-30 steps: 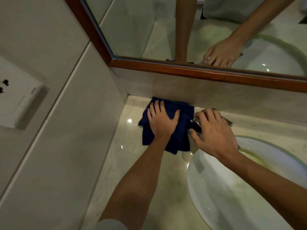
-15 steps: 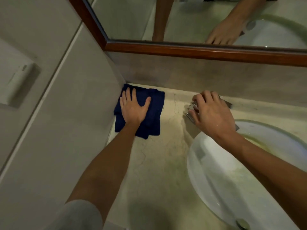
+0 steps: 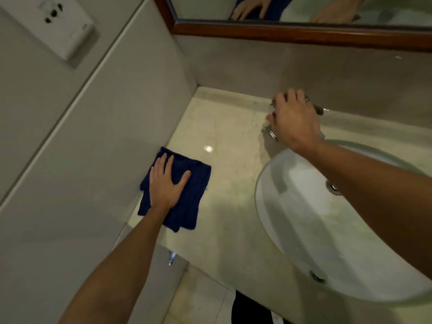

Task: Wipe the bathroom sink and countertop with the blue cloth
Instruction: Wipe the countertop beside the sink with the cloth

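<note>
Item: blue cloth [image 3: 187,197], folded, flat on the counter [image 3: 224,206] at its near left edge, against the side wall [image 3: 105,160]. Left hand [image 3: 167,183] presses on it, fingers [image 3: 161,163] straight and spread, pointing away. Unwiped counter lies ahead and rightward. White sink basin [image 3: 315,230] to the right. Farther back: right hand [image 3: 294,120] resting over the tap [image 3: 272,134], fingers curled; grip uncertain.

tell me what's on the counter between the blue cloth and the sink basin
Nothing: in the head view the countertop between the blue cloth under the left hand and the sink is bare marble, showing only a light glare.
</note>
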Tool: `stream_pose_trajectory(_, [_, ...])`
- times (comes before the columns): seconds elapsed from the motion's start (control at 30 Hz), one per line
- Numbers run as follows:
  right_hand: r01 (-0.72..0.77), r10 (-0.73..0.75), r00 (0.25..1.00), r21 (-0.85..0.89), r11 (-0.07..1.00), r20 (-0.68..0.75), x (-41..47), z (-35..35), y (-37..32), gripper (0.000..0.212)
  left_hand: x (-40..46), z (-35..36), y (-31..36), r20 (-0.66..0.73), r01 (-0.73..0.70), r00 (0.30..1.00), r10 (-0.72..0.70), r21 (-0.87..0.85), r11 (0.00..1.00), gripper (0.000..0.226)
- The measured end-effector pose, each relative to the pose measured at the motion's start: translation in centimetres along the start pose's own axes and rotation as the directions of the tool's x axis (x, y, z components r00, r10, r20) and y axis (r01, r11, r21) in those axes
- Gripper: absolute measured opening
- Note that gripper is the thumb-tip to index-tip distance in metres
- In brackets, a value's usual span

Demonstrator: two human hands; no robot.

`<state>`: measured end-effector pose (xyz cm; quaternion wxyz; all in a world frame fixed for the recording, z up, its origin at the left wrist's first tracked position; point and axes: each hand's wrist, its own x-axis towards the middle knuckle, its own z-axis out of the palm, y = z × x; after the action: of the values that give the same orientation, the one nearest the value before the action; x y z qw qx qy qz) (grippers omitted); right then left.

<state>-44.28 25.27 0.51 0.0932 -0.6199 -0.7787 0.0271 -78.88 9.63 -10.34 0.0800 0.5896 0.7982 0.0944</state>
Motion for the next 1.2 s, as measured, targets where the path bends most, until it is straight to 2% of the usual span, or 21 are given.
stream_pose_trajectory(0.17, [0.017,-0.017,1.0,-0.039,0.999,0.014,0.1,0.1,0.0,0.041,-6.8,-0.7,-4.3,-0.005,0.017,1.0,-0.017,0.005,1.0,0.082])
stream_pose_trajectory(0.33, [0.026,-0.026,1.0,-0.062,0.998,0.012,0.3,0.4,0.1,0.045,-8.3,-0.1,-3.4,-0.018,0.102,0.995,-0.102,0.032,0.994,0.086])
stream_pose_trajectory(0.47, [0.032,-0.032,0.999,-0.071,0.997,0.009,0.3,0.3,0.1,0.045,-11.8,0.7,1.2,-0.006,0.126,0.992,-0.126,0.025,0.992,0.084])
stream_pose_trajectory(0.63, [0.03,-0.028,0.999,-0.06,0.998,0.032,0.3,0.0,0.0,0.045,-17.9,2.8,11.4,0.043,0.152,0.987,-0.152,0.015,0.988,0.085])
stream_pose_trajectory(0.73, [0.026,-0.024,0.999,-0.061,0.998,0.031,0.3,0.0,0.0,0.044,-21.6,4.1,17.7,0.077,0.115,0.991,-0.111,-0.039,0.993,0.086])
stream_pose_trajectory(0.83, [0.021,-0.019,0.999,-0.065,0.998,0.033,0.2,-0.1,0.0,0.045,-23.9,5.0,21.8,0.121,0.08,0.99,-0.078,-0.013,0.997,0.084])
stream_pose_trajectory(1.07, [0.026,-0.025,0.999,-0.048,0.999,0.025,0.1,-0.2,0.2,0.042,-23.9,5.2,21.6,0.139,0.122,0.984,-0.111,-0.076,0.99,0.078])
stream_pose_trajectory(1.2, [0.026,-0.024,0.999,-0.051,0.998,0.029,0.1,-0.4,0.2,0.042,-21.5,4.5,19.3,0.094,0.219,0.973,-0.211,-0.086,0.972,0.078])
